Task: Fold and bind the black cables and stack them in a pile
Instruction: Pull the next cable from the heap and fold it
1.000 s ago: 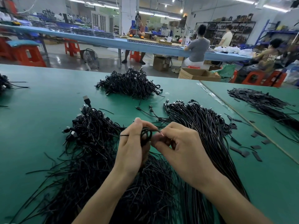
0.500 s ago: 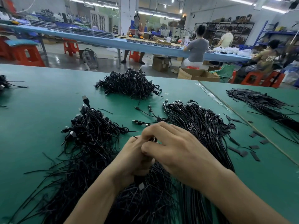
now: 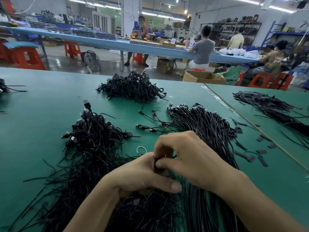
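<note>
— Head view, the only one. Whereabouts of the cable in hand?

— Low at centre, above the green table (image 3: pixel 41 106): one folded black cable (image 3: pixel 156 162), nearly buried between the left hand (image 3: pixel 142 174) and the right hand (image 3: pixel 189 158). Only a dark sliver showing.

— Fingers?

— Left: curled round the folded loops, thumb laid out flat toward the right. Right: curled too, thumb and forefinger pinching the top of the loops, probably winding a tie. Tie itself hidden.

— Handling?

— Light, thin, limp, a little springy by the look. Likely to uncoil once let go. Best held across the middle of the fold, squeezed flat, plugs left free. Nothing fragile, judging from here.

— Counts?

— Two hands, one cable held. Three main heaps: a bound pile (image 3: pixel 132 87) at the far side, a tangled heap (image 3: pixel 93 131) with USB plugs (image 3: pixel 87 103) to the left, a long straight bundle (image 3: pixel 205 128) to the right. Far too many strands in each for counting. Some loose cables (image 3: pixel 150 128) between heap and bundle, perhaps four. Around eight short black strips (image 3: pixel 261 151) scattered toward the right edge, plus a further dark heap (image 3: pixel 267 104) on the adjoining table. One small white loop (image 3: pixel 141 149) just beyond the hands.
</note>
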Demonstrator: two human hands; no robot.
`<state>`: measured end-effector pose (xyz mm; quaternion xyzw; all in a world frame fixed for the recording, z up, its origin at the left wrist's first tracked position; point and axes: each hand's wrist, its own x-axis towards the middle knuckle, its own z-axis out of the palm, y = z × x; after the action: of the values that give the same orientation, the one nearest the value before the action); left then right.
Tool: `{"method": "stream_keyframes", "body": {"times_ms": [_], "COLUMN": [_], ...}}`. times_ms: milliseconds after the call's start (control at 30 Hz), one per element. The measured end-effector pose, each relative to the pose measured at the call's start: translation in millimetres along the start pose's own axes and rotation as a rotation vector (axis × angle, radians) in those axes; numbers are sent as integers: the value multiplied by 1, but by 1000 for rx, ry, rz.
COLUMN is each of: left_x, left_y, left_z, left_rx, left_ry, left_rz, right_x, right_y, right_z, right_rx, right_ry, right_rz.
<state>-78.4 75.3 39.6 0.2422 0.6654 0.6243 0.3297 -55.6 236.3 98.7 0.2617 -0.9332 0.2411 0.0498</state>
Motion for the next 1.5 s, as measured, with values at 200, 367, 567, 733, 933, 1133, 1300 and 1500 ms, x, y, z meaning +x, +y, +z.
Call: {"method": "stream_keyframes", "body": {"times_ms": [200, 367, 567, 733, 933, 1133, 1300, 1500], "left_x": [0, 1, 0, 5, 9, 14, 13, 8], "left_y": [-2, -1, 3, -1, -2, -2, -4, 3], "left_z": [2, 3, 4, 2, 0, 2, -1, -3], "left_rx": [86, 124, 199, 147, -230, -283, 122, 16], "left_ry": [34, 94, 136, 195, 345, 430, 791, 893], "left_rz": [-34, 11, 36, 134, 242, 426, 429, 473], "right_x": [-4, 0, 4, 6, 8, 13, 13, 11], "right_y": [-12, -10, -8, -4, 7, 5, -2, -2], "right_z": [7, 10, 13, 11, 13, 22, 26, 31], "right_rx": [-120, -114, -166, -146, 37, 538, 1096, 1338], "right_ry": [15, -27, -44, -24, 289, 593, 499, 311], "right_rz": [-64, -71, -125, -164, 3, 158, 200, 373]}}
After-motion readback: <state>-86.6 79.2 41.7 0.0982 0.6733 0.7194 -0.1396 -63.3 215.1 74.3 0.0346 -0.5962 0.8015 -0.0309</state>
